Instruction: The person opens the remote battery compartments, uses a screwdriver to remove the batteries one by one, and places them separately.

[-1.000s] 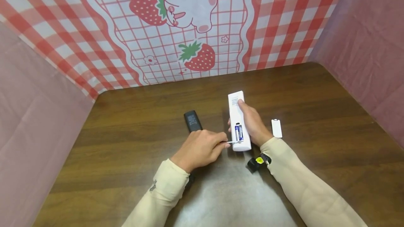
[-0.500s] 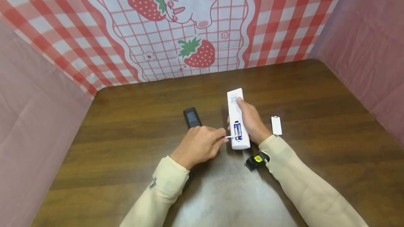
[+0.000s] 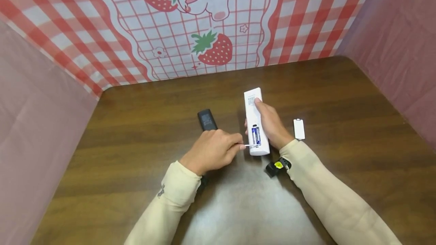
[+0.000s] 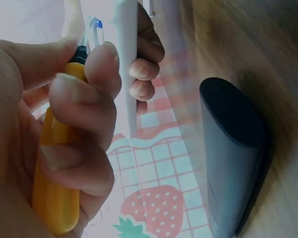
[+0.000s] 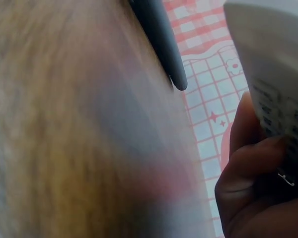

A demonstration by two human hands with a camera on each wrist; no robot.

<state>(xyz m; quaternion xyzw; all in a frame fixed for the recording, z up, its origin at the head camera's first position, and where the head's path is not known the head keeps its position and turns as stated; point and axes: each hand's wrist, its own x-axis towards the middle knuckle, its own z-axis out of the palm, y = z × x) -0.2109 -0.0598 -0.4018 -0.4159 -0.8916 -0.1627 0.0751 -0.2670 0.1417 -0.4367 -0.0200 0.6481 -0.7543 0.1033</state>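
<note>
My right hand (image 3: 272, 126) grips a white remote control (image 3: 253, 114), back side up, its thumb along the edge near a printed code. Two blue-and-silver batteries (image 3: 256, 136) lie in its uncovered compartment. Buttons on the remote's face (image 5: 283, 114) show in the right wrist view, with curled fingers under them. My left hand (image 3: 212, 150) holds a screwdriver by its yellow handle (image 4: 57, 173). The thin metal shaft (image 3: 250, 145) reaches to the lower end of the battery compartment; whether the tip touches a battery is too small to tell.
A black remote-like device (image 3: 206, 119) lies on the wooden table (image 3: 136, 131) just beyond my left hand. The small white battery cover (image 3: 299, 129) lies right of my right wrist. A checked strawberry cloth (image 3: 211, 18) hangs behind the table, and pink cloth (image 3: 395, 48) hangs at the sides.
The screwdriver shaft moved from the compartment's lower end up over the batteries, then back down. Both hands keep their holds. The whole head view has shifted slightly.
</note>
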